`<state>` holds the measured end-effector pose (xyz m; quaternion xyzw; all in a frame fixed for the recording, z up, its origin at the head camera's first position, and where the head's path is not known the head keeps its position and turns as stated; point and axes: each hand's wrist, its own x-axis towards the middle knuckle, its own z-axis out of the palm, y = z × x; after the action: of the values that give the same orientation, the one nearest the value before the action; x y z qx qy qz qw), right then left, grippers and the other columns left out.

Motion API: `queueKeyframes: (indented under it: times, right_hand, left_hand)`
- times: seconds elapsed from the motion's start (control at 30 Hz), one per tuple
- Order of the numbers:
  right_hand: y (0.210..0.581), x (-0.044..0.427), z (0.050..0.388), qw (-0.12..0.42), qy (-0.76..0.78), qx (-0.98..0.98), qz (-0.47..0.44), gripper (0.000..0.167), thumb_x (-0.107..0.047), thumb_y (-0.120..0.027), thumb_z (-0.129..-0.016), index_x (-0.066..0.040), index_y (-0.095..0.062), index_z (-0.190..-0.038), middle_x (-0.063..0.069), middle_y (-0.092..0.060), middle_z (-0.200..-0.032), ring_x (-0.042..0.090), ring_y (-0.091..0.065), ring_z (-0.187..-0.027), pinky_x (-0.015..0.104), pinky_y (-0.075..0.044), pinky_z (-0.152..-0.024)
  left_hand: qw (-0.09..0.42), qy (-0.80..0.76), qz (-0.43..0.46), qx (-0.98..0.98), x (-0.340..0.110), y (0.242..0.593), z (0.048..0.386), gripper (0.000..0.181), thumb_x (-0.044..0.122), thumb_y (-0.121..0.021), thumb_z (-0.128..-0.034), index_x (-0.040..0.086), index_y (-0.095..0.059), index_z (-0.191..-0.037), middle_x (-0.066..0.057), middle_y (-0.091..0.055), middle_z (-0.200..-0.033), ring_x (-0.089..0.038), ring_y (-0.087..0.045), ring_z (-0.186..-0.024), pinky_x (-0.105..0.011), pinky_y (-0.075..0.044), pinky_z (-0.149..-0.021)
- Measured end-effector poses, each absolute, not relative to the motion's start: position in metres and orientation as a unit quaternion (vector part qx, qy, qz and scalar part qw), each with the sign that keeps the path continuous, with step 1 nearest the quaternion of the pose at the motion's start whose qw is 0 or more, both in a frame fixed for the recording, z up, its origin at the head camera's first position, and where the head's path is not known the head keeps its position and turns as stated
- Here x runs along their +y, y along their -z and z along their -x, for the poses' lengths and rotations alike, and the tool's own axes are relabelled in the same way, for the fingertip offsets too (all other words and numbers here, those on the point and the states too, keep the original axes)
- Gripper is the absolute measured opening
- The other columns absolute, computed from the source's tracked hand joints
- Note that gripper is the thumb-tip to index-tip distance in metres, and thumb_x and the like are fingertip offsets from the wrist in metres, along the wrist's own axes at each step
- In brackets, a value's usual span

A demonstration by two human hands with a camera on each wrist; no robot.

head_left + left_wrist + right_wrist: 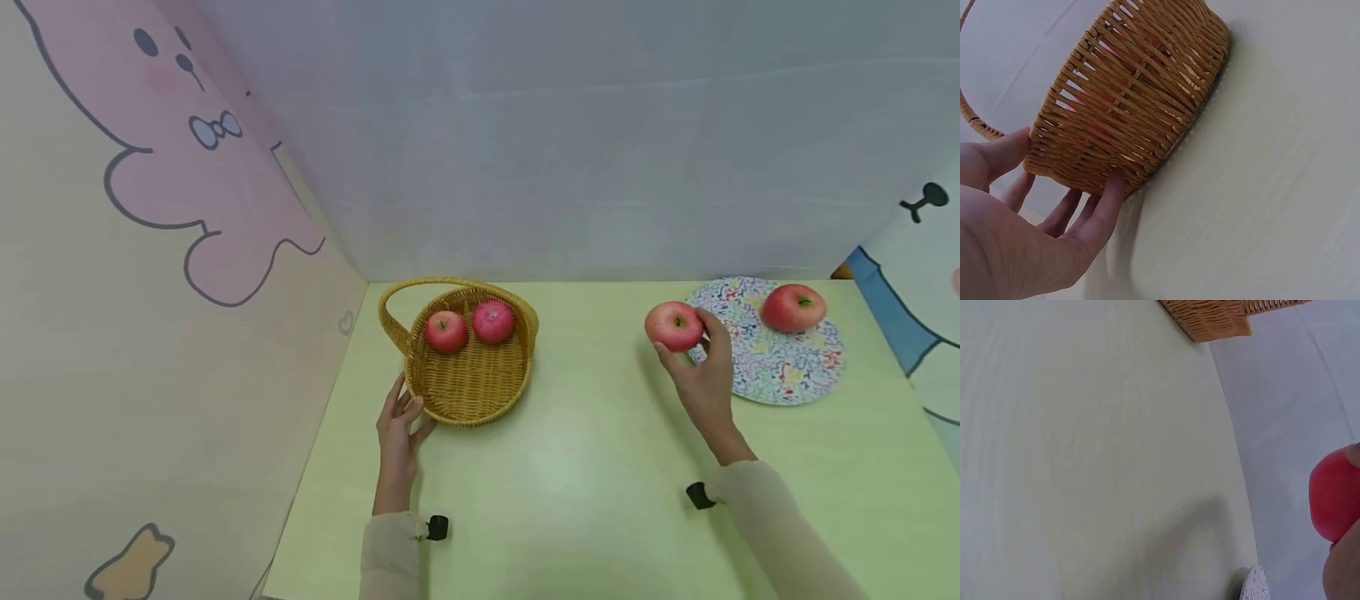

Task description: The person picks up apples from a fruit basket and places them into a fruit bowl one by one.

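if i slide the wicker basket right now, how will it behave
The basket looks light for its size, given its open weave, and probably fairly stiff, since its rim looks evenly round. The two apples inside could roll, having open space beside them.

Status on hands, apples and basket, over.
Right hand gripping red apple. Left hand touching wicker basket, two apples inside. Another apple on patterned plate. No obstruction seen.

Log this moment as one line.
left hand: touches wicker basket | right hand: holds apple above table | in basket: two apples | on patterned plate: one apple
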<state>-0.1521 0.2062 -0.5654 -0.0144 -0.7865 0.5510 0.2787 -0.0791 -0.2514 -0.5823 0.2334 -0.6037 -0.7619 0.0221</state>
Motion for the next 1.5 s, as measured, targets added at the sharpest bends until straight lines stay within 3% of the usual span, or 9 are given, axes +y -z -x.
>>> queueKeyframes:
  times: [0.3, 0.5, 0.67, 0.77, 0.93, 1.23, 1.5]
  right_hand:
    - [0.579, 0.230, 0.177, 0.278, -0.536, -0.795, 0.054, 0.074, -0.001, -0.083, -0.083, 0.002, -0.049, -0.149, 0.022, -0.053, -0.146, -0.001, -0.044, -0.123, 0.010, -0.037, -0.102]
    - [0.586, 0.239, 0.188, 0.276, -0.525, -0.799, 0.098, 0.073, -0.001, -0.080, -0.085, 0.005, -0.045, -0.148, 0.024, -0.050, -0.146, 0.022, -0.049, -0.129, 0.012, -0.035, -0.106]
    - [0.591, 0.247, 0.197, 0.265, -0.519, -0.804, 0.122, 0.074, -0.005, -0.080, -0.087, 0.003, -0.043, -0.150, 0.024, -0.049, -0.149, 0.033, -0.047, -0.137, 0.028, -0.035, -0.119]
    - [0.594, 0.254, 0.202, 0.251, -0.516, -0.808, 0.135, 0.075, -0.007, -0.079, -0.089, 0.001, -0.040, -0.153, 0.023, -0.047, -0.151, 0.034, -0.045, -0.140, 0.036, -0.033, -0.123]
    - [0.597, 0.264, 0.211, 0.232, -0.510, -0.813, 0.157, 0.075, -0.011, -0.076, -0.092, -0.003, -0.036, -0.156, 0.021, -0.043, -0.154, 0.033, -0.042, -0.144, 0.039, -0.030, -0.126]
    - [0.600, 0.276, 0.220, 0.180, -0.495, -0.829, 0.190, 0.078, -0.026, -0.071, -0.098, -0.011, -0.027, -0.161, 0.014, -0.034, -0.162, 0.028, -0.036, -0.150, 0.037, -0.026, -0.130]
    - [0.602, 0.282, 0.224, 0.167, -0.487, -0.834, 0.198, 0.077, -0.029, -0.066, -0.102, -0.012, -0.021, -0.162, 0.014, -0.029, -0.164, 0.027, -0.031, -0.153, 0.036, -0.022, -0.131]
  left_hand:
    - [0.027, 0.763, -0.235, -0.601, -0.252, 0.579, 0.078, 0.063, 0.013, -0.062, -0.1050, 0.033, -0.040, -0.161, -0.012, -0.041, -0.165, -0.037, -0.050, -0.145, -0.044, -0.060, -0.094]
    - [0.019, 0.765, -0.235, -0.599, -0.252, 0.580, 0.078, 0.064, 0.013, -0.061, -0.1054, 0.034, -0.040, -0.161, -0.010, -0.041, -0.165, -0.035, -0.050, -0.146, -0.044, -0.059, -0.098]
    - [0.021, 0.765, -0.234, -0.600, -0.252, 0.582, 0.079, 0.063, 0.012, -0.062, -0.1048, 0.035, -0.041, -0.160, -0.009, -0.042, -0.164, -0.035, -0.051, -0.145, -0.044, -0.059, -0.097]
    - [0.023, 0.764, -0.235, -0.601, -0.252, 0.583, 0.078, 0.063, 0.012, -0.062, -0.1046, 0.035, -0.042, -0.160, -0.010, -0.043, -0.164, -0.036, -0.052, -0.144, -0.043, -0.060, -0.096]
    - [0.027, 0.765, -0.237, -0.598, -0.252, 0.584, 0.078, 0.062, 0.012, -0.062, -0.1045, 0.036, -0.044, -0.158, -0.009, -0.045, -0.163, -0.034, -0.054, -0.143, -0.042, -0.061, -0.093]
    - [0.027, 0.765, -0.227, -0.603, -0.252, 0.584, 0.078, 0.064, 0.012, -0.063, -0.1044, 0.033, -0.041, -0.160, -0.012, -0.043, -0.163, -0.038, -0.052, -0.144, -0.044, -0.060, -0.095]
    - [0.028, 0.765, -0.227, -0.602, -0.252, 0.585, 0.079, 0.063, 0.011, -0.061, -0.1048, 0.033, -0.042, -0.160, -0.012, -0.044, -0.162, -0.038, -0.052, -0.143, -0.047, -0.060, -0.097]
